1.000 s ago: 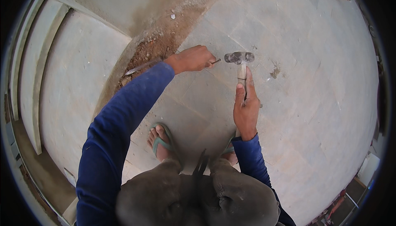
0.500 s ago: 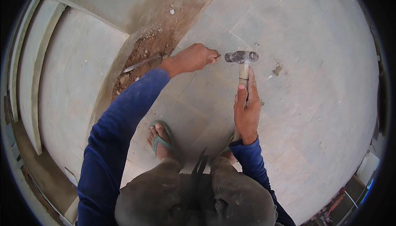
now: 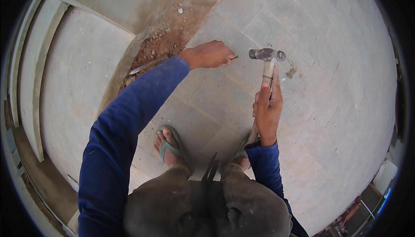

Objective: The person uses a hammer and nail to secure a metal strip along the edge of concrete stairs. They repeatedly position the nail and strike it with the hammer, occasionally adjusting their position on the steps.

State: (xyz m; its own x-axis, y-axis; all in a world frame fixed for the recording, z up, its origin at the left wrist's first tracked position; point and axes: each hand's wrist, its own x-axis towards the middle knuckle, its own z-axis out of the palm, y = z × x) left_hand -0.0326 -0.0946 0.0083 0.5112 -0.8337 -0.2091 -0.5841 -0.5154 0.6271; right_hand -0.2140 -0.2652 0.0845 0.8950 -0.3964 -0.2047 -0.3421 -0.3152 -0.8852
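Left hand [image 3: 209, 54] pinches a rod [image 3: 234, 58], tip jutting past the fingers [image 3: 227, 56]; right hand [image 3: 268, 115] grips a hammer [image 3: 267, 67], its head [image 3: 265, 55] beyond the fingers

A building site is suggested by the dusty paved floor [image 3: 328, 129], which is bordered along its upper-left edge by a strip of loose soil and rubble [image 3: 158, 49]. Pale slabs [image 3: 86, 59] are set beyond that edge; a whitened hammer [image 3: 267, 55] is held above the floor.

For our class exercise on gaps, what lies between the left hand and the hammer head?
In the head view, a thin rod pokes from the left hand toward the hammer head; past its tip, only grey floor shows.
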